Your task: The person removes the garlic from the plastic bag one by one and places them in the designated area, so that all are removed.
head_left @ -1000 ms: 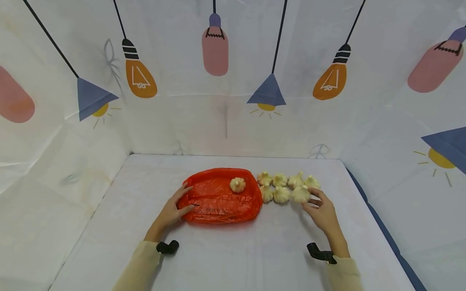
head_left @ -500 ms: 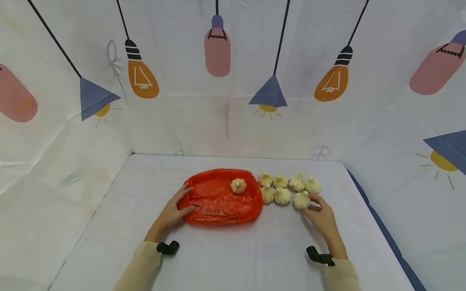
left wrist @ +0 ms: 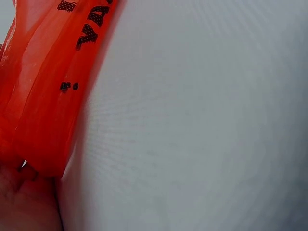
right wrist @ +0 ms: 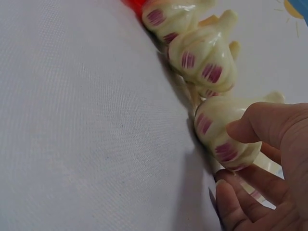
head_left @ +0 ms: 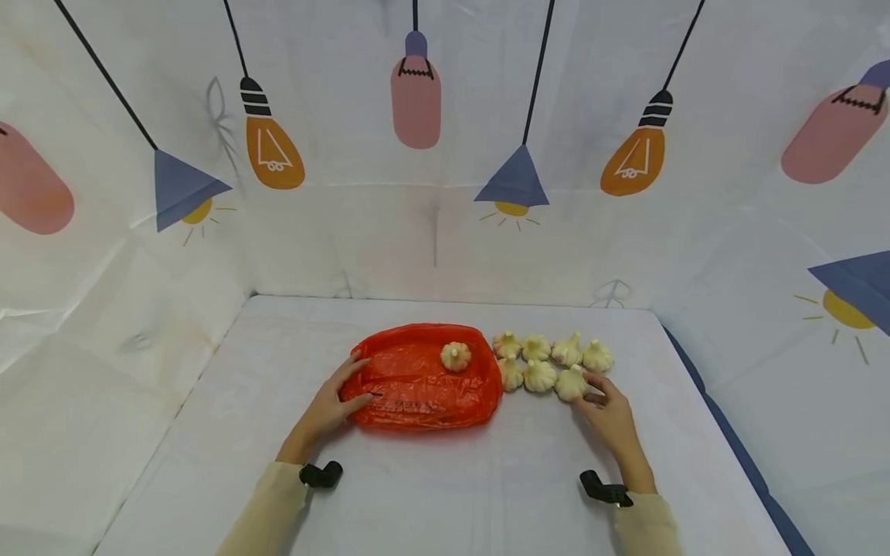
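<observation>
A red plastic bag (head_left: 417, 401) lies on the table, with one garlic bulb (head_left: 455, 357) sitting on it toward the right. My left hand (head_left: 325, 409) rests on the bag's left end, thumb and fingers spread apart; in the left wrist view only a dim part of the hand (left wrist: 29, 202) shows beside the bag (left wrist: 53, 110). Right of the bag stand several garlic bulbs in two rows. My right hand (head_left: 612, 417) holds the near row's rightmost garlic bulb (head_left: 571, 383) between thumb and fingers. The right wrist view shows that bulb (right wrist: 224, 139) close beside its neighbour (right wrist: 204, 57).
The white table (head_left: 452, 494) extends around the bag and bulbs. A white sheet wall (head_left: 334, 232) printed with lamps and bulbs rises behind and on both sides. Black wrist cameras sit on both forearms.
My right hand first drew its garlic bulb slightly down toward me, then shifted it left, closer to the neighbouring bulb. The left hand and the bag keep their places.
</observation>
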Demonstrator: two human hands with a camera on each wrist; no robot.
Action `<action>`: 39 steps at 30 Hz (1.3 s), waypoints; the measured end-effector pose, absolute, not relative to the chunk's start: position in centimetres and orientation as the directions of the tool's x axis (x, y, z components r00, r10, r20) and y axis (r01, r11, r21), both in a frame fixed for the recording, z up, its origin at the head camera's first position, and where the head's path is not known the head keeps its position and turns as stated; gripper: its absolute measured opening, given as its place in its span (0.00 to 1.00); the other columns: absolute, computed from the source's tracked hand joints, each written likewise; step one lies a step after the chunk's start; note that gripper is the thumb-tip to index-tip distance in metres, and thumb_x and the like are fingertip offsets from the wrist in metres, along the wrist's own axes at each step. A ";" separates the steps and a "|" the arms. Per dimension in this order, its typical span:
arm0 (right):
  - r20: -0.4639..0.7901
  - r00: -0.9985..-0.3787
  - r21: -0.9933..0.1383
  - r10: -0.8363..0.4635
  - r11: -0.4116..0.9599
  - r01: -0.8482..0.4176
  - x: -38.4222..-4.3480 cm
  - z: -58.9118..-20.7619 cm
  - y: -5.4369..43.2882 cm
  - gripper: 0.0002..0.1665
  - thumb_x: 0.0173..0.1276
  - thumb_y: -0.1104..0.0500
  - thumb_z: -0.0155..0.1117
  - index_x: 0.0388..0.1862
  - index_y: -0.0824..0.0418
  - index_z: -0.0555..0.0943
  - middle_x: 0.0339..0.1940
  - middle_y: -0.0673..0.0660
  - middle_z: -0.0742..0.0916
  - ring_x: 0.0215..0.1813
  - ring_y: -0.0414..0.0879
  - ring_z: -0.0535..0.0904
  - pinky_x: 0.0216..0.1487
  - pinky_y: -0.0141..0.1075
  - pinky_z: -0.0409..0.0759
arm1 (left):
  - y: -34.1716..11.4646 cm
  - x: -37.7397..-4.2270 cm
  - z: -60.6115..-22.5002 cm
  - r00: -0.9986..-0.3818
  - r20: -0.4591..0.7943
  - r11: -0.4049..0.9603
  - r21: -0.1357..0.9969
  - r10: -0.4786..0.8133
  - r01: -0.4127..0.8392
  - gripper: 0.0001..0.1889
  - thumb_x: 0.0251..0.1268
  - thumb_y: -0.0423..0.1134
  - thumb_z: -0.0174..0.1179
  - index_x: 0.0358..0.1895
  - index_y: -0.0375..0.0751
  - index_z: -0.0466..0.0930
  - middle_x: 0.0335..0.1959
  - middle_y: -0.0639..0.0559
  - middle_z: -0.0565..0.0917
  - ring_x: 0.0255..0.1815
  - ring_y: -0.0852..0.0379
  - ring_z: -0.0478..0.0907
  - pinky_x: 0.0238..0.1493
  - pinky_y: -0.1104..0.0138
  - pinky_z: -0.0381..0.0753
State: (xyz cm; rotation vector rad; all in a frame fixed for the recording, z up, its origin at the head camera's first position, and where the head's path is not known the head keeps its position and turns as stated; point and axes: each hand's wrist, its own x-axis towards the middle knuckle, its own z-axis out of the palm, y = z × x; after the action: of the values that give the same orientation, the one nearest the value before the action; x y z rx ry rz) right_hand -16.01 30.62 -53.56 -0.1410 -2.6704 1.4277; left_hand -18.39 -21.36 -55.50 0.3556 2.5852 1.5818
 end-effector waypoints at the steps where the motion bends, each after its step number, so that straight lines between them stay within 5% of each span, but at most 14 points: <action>1: 0.057 -0.990 -0.833 0.132 0.552 0.026 -16.0 -53.6 30.6 0.31 0.72 0.60 0.67 0.72 0.67 0.72 0.72 0.71 0.76 0.60 0.66 0.82 0.44 0.20 0.77 | -21.4 -18.4 -55.5 -0.968 0.050 0.436 0.886 0.244 0.156 0.38 0.69 0.44 0.67 0.79 0.46 0.63 0.86 0.44 0.50 0.85 0.33 0.44 0.78 0.31 0.44; 5: 0.053 -0.990 -0.828 0.129 0.560 0.028 -16.1 -53.6 30.6 0.32 0.73 0.58 0.68 0.72 0.66 0.72 0.70 0.73 0.78 0.58 0.62 0.83 0.44 0.20 0.78 | -21.4 -18.4 -55.3 -0.968 0.057 0.435 0.886 0.246 0.163 0.37 0.69 0.43 0.67 0.79 0.46 0.63 0.86 0.44 0.50 0.85 0.34 0.44 0.78 0.31 0.45; 11: 0.038 -0.989 -0.826 0.141 0.561 0.048 -16.2 -53.7 30.6 0.33 0.72 0.58 0.69 0.72 0.66 0.73 0.69 0.72 0.79 0.49 0.37 0.81 0.44 0.20 0.78 | -21.4 -18.4 -55.2 -0.968 0.052 0.432 0.888 0.246 0.157 0.37 0.70 0.43 0.66 0.79 0.45 0.63 0.86 0.44 0.51 0.85 0.34 0.44 0.78 0.31 0.44; 14: 0.030 -0.989 -0.828 0.145 0.558 0.057 -16.2 -53.6 30.6 0.33 0.72 0.57 0.70 0.72 0.65 0.73 0.69 0.72 0.79 0.47 0.32 0.79 0.44 0.20 0.78 | -21.4 -18.4 -55.2 -0.969 0.036 0.439 0.887 0.245 0.144 0.37 0.70 0.45 0.66 0.79 0.46 0.63 0.86 0.44 0.50 0.85 0.33 0.44 0.78 0.30 0.44; 25: -0.017 -0.986 -0.841 0.163 0.532 0.102 -16.3 -53.6 30.5 0.35 0.71 0.53 0.71 0.72 0.64 0.73 0.70 0.71 0.79 0.47 0.32 0.79 0.42 0.21 0.79 | -21.4 -18.2 -55.3 -0.967 0.045 0.428 0.891 0.251 0.152 0.37 0.70 0.44 0.66 0.79 0.45 0.63 0.86 0.44 0.50 0.85 0.34 0.44 0.78 0.31 0.44; 39: 0.037 -0.993 -0.808 0.109 0.588 0.034 -16.6 -53.0 30.5 0.34 0.71 0.56 0.71 0.70 0.67 0.72 0.66 0.74 0.80 0.53 0.55 0.85 0.42 0.22 0.80 | -21.4 -18.3 -55.2 -0.968 0.050 0.448 0.880 0.244 0.159 0.37 0.70 0.46 0.66 0.79 0.45 0.63 0.86 0.44 0.51 0.85 0.34 0.44 0.78 0.31 0.46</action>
State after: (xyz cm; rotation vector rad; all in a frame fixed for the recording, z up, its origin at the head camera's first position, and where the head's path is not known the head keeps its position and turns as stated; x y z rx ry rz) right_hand -16.64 30.46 -53.00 -0.1231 -2.7257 1.3838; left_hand -18.29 -21.38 -55.24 0.3624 2.6012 1.5668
